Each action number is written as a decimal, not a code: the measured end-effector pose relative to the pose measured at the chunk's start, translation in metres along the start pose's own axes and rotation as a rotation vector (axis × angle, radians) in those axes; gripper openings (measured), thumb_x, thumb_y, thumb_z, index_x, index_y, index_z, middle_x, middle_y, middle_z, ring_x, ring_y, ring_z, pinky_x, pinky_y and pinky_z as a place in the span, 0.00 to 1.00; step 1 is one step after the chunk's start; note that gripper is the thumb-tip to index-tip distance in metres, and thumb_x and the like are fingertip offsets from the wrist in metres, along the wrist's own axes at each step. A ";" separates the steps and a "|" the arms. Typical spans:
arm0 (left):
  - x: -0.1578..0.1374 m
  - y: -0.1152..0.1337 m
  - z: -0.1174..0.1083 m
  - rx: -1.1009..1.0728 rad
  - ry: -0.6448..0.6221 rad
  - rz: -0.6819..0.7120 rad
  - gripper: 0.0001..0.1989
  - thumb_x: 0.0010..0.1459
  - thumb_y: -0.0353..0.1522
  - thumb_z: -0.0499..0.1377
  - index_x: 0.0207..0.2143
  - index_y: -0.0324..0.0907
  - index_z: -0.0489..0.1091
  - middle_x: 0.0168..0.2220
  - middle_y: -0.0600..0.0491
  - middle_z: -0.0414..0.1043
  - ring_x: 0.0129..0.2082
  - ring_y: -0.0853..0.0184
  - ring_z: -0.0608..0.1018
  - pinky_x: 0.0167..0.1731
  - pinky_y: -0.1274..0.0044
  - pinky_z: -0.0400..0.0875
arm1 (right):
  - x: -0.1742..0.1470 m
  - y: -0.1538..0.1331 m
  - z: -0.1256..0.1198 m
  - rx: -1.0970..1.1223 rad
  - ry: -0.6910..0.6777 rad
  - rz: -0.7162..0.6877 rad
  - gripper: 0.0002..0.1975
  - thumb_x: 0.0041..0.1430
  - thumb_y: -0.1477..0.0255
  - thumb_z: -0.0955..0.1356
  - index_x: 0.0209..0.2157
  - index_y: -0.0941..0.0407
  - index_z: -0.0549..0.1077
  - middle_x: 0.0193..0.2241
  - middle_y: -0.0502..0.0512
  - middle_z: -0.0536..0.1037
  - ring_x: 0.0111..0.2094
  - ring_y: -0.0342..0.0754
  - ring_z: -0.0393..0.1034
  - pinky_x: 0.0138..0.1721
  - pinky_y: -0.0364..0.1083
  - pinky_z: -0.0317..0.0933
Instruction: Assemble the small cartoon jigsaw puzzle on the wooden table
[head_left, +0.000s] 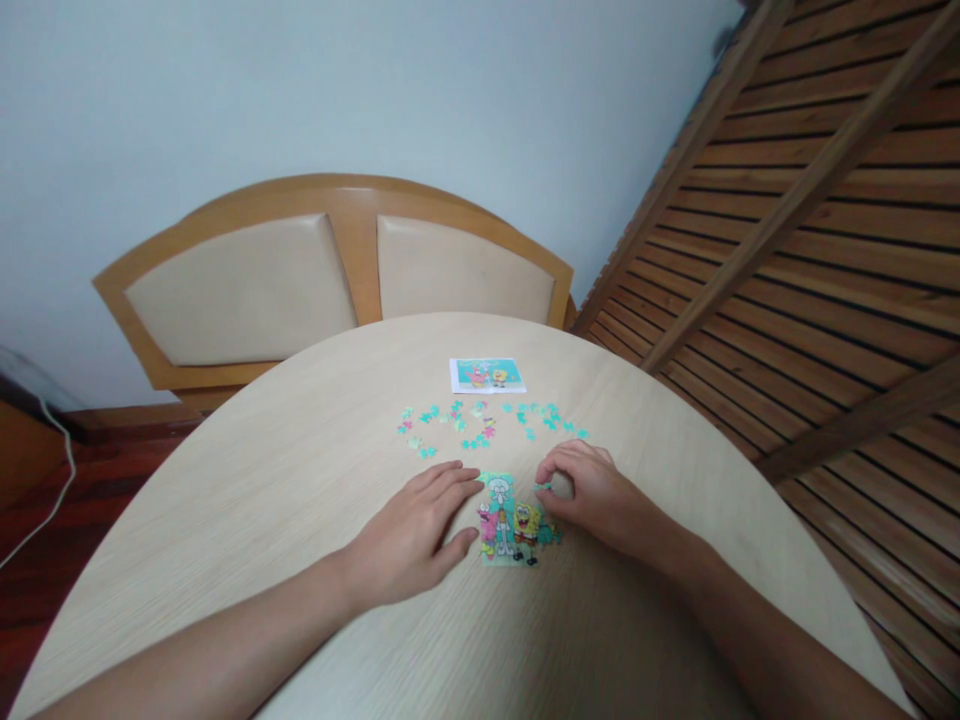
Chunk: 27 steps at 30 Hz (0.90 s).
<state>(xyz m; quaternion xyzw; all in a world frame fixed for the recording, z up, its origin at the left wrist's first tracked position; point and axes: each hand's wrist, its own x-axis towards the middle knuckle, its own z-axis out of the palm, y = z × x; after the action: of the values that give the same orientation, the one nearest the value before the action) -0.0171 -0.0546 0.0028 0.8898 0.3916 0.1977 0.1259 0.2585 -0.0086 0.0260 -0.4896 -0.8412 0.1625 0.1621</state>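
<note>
A partly assembled jigsaw puzzle (504, 520) lies on the table between my hands, with cartoon figures on a teal ground. My left hand (420, 525) rests at its left edge, palm down, fingers stretched out and fingertips by the upper left corner. On the other side, my right hand (592, 490) is closed in a pinch on a small teal puzzle piece (543, 487), just right of the puzzle's upper part. The thumb and index finger partly cover that piece. Below this hand, teal pieces (550, 533) adjoin the yellow figure.
Several loose puzzle pieces (457, 418) are scattered beyond my hands, with more teal ones (551, 415) to the right. Behind them lies a reference picture card (489, 376). The round wooden table (247, 500) has a padded bench back (240, 290) behind it and slatted wood (810, 230) at right.
</note>
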 end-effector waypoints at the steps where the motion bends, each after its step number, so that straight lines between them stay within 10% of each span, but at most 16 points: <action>1: 0.000 0.000 0.000 -0.002 0.002 0.000 0.23 0.66 0.36 0.58 0.61 0.44 0.62 0.63 0.47 0.65 0.65 0.56 0.64 0.66 0.58 0.61 | 0.000 0.000 -0.001 0.012 -0.004 -0.002 0.03 0.55 0.74 0.72 0.33 0.54 0.75 0.36 0.53 0.80 0.44 0.54 0.72 0.51 0.56 0.58; 13: 0.001 0.007 -0.009 -0.066 -0.085 0.104 0.23 0.65 0.34 0.57 0.62 0.44 0.63 0.65 0.47 0.63 0.67 0.54 0.61 0.64 0.58 0.61 | -0.005 -0.030 0.014 0.457 0.053 0.088 0.08 0.61 0.68 0.67 0.36 0.54 0.79 0.35 0.54 0.82 0.38 0.50 0.76 0.43 0.49 0.67; 27: 0.003 0.011 -0.010 -0.111 -0.076 0.246 0.14 0.65 0.33 0.58 0.52 0.46 0.73 0.58 0.48 0.68 0.58 0.59 0.71 0.60 0.65 0.66 | -0.002 -0.026 0.027 0.435 0.107 0.026 0.09 0.63 0.70 0.65 0.40 0.54 0.78 0.37 0.54 0.82 0.40 0.50 0.76 0.45 0.49 0.66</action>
<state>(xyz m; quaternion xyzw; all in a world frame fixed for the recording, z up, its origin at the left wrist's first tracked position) -0.0125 -0.0593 0.0167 0.9297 0.2628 0.1991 0.1642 0.2275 -0.0262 0.0127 -0.4617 -0.7702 0.3159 0.3063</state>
